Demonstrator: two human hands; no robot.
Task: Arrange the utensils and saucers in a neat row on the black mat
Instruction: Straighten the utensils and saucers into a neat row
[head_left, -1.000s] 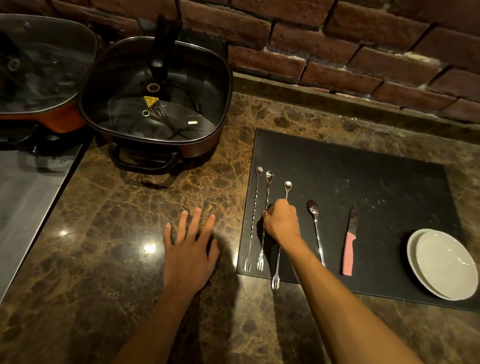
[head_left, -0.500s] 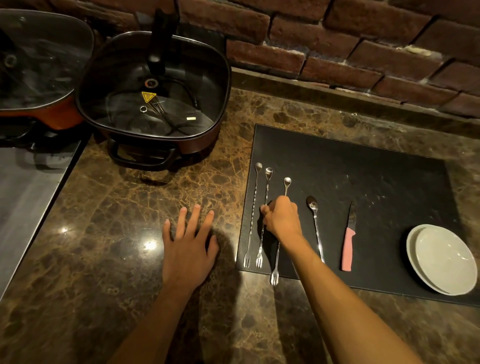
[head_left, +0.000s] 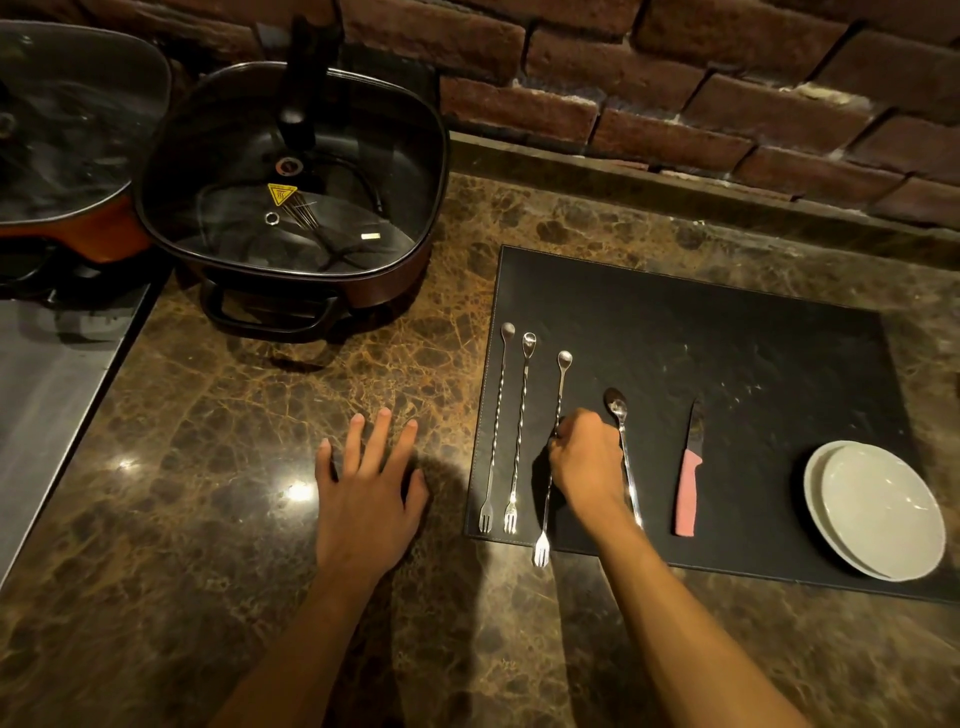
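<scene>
My left hand (head_left: 366, 499) is flat on the marble counter (head_left: 218, 467), fingers spread, holding nothing — same spot as a second ago. My right hand (head_left: 587, 460) is pinched narrow on the shaft of the third stirrer (head_left: 562, 384), about mid-length. It has slid slightly right and toward me since the earlier frames, and now sits against the spoon (head_left: 622, 441); it covers part of the spoon's handle.

The third stirrer's fork end pokes off the near edge of the black mat (head_left: 727, 332) onto the counter, same as before, so it sits lower than its neighbours. The two stirrers (head_left: 504, 415) to its left lie side by side fully on the mat, fork ends near the front edge, unmoved. Right of the spoon is the pink-handled knife (head_left: 690, 483), blade pointing away from me, then the stacked white saucers (head_left: 878, 509) at the mat's near-right corner — both unchanged.

Further back on the left is a square electric pan (head_left: 291, 208) with a glass lid, a second lidded pan (head_left: 67, 130) beside it, and a brick wall (head_left: 675, 78) behind. The view has dropped a bit.
</scene>
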